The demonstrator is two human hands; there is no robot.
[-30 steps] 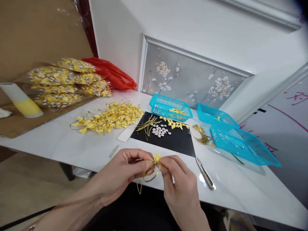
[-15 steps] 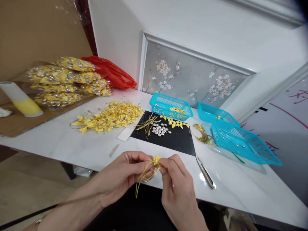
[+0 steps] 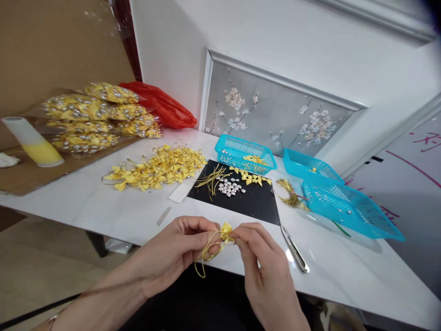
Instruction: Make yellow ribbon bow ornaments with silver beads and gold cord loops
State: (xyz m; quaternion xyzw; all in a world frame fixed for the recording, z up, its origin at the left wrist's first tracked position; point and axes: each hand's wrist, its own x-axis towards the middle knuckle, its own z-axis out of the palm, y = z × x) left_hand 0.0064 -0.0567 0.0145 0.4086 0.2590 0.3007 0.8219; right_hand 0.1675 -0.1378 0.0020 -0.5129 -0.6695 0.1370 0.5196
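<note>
Pinching one yellow ornament (image 3: 225, 231): two hands (image 3: 267, 262)

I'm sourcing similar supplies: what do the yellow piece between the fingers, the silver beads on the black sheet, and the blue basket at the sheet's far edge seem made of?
Yellow piece: probably fabric or ribbon with a soft sheen, judging by its folds.
Silver beads: metal or coated plastic; bright highlights show a shiny finish, not which.
Blue basket: likely moulded plastic, smooth-finished, given its latticed walls.
</note>
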